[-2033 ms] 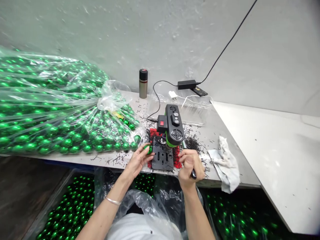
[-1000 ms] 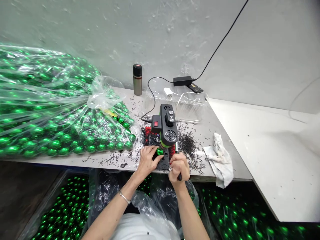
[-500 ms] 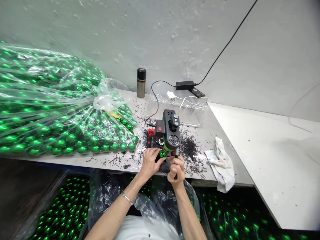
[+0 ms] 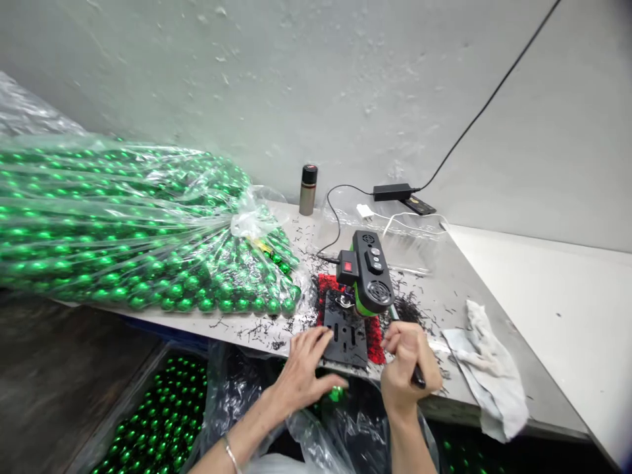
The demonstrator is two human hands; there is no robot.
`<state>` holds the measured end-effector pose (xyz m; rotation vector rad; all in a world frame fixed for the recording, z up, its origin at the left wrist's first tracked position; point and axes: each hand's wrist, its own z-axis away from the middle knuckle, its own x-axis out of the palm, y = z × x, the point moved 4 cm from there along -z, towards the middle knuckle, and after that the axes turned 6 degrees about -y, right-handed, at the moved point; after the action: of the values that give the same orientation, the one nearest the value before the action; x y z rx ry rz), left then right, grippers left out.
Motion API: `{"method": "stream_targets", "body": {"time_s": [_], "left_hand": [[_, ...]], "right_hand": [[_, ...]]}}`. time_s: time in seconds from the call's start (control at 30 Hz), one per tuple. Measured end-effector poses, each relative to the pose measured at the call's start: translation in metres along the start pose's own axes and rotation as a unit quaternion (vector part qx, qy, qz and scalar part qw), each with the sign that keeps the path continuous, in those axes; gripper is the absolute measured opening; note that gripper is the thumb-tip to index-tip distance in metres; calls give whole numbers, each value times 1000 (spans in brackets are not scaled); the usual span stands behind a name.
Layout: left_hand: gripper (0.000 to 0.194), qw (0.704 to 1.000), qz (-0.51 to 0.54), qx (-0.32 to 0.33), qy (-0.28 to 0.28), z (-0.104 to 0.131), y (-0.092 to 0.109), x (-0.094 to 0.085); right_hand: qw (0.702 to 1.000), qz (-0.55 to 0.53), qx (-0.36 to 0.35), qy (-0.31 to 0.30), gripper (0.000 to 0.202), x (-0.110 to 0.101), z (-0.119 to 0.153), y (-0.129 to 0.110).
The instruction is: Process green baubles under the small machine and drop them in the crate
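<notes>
A small black and green bench machine (image 4: 374, 273) with a red switch stands over a slotted black base plate (image 4: 344, 339). My right hand (image 4: 412, 362) is wrapped round the black-ended lever (image 4: 419, 376) at the machine's right side. My left hand (image 4: 309, 368) is at the plate's front left edge, fingers apart and thumb stretched out, holding nothing. Just below that thumb, past the table edge, is a shiny green ball (image 4: 336, 394), apart from the hand as far as I can see. Under the plate lies a red mat (image 4: 376, 342) strewn with black shavings.
A tied clear bag of green balls (image 4: 148, 243) covers the table's left. Behind the machine are a flask (image 4: 307, 191) and a power adapter (image 4: 392, 191) with cables. A stained white cloth (image 4: 488, 368) hangs over the front edge at right. More green balls (image 4: 153, 415) fill a lined container below.
The green ball has left the spot under the machine and is now below the table edge. My left hand has opened and drawn back. My right hand has swung the lever outward and toward me.
</notes>
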<state>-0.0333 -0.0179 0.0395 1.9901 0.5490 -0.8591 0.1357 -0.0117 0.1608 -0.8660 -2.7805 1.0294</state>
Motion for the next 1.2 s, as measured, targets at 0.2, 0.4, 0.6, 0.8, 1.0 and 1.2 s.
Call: {"method": "stream_targets", "body": {"time_s": [0.2,0.4,0.6,0.8,1.0,1.2], "left_hand": [[26,978,-71,-183,69,-102,-92,-63],[39,973,-10,-231,29,-144,-137,-77],[37,964,118,-233,45,-116,-123,-91],[39,793,518,-306,93,-62,-86,-69],[46,763,534,-362,32,-37,-49,-9],[39,904,320,-284,-16,-50,-29,17]], "right_hand": [[1000,-1,-26,6,35,2,12,10],[999,-11,-39,4,34,1,11,8],[999,-2,-38,-3,34,2,14,10],[999,-5,-37,-1,33,3,13,9],[998,16,-51,-17,33,1,10,6],[997,17,-63,-38,30,1,14,8]]}}
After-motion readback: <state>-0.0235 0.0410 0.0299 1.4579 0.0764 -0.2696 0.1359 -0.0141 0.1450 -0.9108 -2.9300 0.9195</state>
